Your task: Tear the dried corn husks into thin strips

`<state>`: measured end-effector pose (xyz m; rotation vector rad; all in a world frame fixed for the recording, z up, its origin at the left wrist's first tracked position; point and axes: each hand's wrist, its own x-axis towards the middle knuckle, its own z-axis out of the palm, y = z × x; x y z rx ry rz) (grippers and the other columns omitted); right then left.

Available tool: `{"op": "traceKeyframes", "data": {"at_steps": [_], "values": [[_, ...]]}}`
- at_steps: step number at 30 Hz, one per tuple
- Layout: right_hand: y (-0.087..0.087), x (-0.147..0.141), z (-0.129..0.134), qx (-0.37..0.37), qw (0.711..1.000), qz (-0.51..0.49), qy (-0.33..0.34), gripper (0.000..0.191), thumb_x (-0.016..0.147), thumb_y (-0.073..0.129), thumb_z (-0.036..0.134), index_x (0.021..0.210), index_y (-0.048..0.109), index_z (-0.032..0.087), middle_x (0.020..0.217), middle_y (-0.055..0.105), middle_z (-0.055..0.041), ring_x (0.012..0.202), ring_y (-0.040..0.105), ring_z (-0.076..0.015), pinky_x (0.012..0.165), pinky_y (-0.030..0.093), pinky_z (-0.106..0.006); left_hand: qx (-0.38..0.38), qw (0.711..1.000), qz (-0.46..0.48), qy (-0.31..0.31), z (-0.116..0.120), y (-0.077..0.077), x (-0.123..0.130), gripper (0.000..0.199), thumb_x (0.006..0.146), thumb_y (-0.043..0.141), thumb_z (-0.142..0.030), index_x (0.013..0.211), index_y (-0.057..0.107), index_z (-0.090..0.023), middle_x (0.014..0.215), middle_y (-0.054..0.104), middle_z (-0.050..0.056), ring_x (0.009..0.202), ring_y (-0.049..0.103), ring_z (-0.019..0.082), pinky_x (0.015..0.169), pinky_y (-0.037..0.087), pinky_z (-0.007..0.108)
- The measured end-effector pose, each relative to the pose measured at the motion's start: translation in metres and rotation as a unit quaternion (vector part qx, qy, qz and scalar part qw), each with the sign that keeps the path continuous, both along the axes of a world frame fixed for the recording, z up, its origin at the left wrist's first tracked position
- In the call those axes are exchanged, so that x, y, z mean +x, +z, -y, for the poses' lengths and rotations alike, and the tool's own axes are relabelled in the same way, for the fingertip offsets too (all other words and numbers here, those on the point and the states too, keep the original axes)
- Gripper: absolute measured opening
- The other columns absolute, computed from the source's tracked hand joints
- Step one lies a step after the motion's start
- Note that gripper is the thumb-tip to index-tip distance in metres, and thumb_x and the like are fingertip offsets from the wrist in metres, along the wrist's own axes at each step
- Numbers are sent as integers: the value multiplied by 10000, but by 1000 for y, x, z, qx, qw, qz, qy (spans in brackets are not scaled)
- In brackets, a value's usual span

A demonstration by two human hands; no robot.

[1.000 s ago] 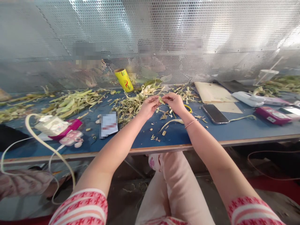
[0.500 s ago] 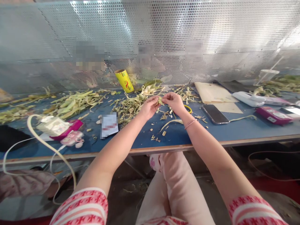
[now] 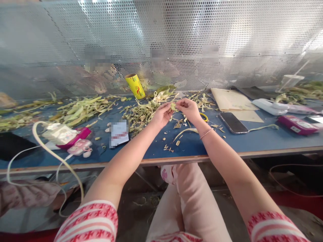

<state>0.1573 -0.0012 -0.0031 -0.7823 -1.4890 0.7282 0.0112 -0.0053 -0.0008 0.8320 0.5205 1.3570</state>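
Both my hands meet over the blue table [image 3: 151, 148]. A small pale green piece of plant [image 3: 173, 106] is pinched between them. My left hand [image 3: 162, 115] grips its left side with the fingertips closed. From the other side my right hand [image 3: 188, 109] pinches it too, a thin band around the wrist. Close behind and to the left lies a heap of shredded green plant bits [image 3: 137, 117]. Paler dry leaf strips [image 3: 163, 96] rest at the back of that heap. A curved pale strip [image 3: 185, 131] and small scraps lie in front of my hands.
A yellow tube [image 3: 135, 86] leans near the perforated metal panel [image 3: 181, 40]. Leaf strips [image 3: 83, 109] and a phone [image 3: 119, 134] are on the left, with cabled gadgets [image 3: 64, 136]. Rightward are another phone [image 3: 234, 122], brown card [image 3: 232, 99], a magenta box [image 3: 297, 125] and a plastic cup [image 3: 290, 82].
My hands stay together on the plant piece with only slight finger movement; more of the piece shows between them. The whole view has shifted slightly.
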Motion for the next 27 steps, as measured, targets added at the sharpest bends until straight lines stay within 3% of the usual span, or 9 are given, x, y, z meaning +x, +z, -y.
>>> {"op": "traceKeyframes", "data": {"at_steps": [11, 18, 27], "values": [[-1, -1, -1, -71, 991, -95, 59, 411, 502, 873, 409, 776, 667, 184, 737, 687, 3, 719, 644, -123, 795, 553, -307, 31, 999, -17, 23, 1, -1, 3, 129, 727, 672, -37, 710, 696, -162, 705, 715, -16, 628, 628, 55, 680, 512, 187], [-1, 1, -2, -66, 990, -80, 92, 485, 506, 869, 473, 799, 610, 185, 706, 641, 21, 673, 609, -99, 725, 549, -284, 65, 996, -54, 21, 9, 2, 4, 148, 730, 657, -32, 692, 710, -165, 665, 690, -20, 623, 595, 53, 658, 483, 185], [2, -1, 4, -26, 996, -30, 74, 436, 582, 827, 490, 813, 617, 186, 772, 625, -1, 722, 583, -114, 724, 513, -280, 40, 998, -40, -28, 5, -2, 4, 130, 741, 696, -54, 660, 662, -149, 613, 640, -25, 557, 562, 45, 627, 469, 187]]}}
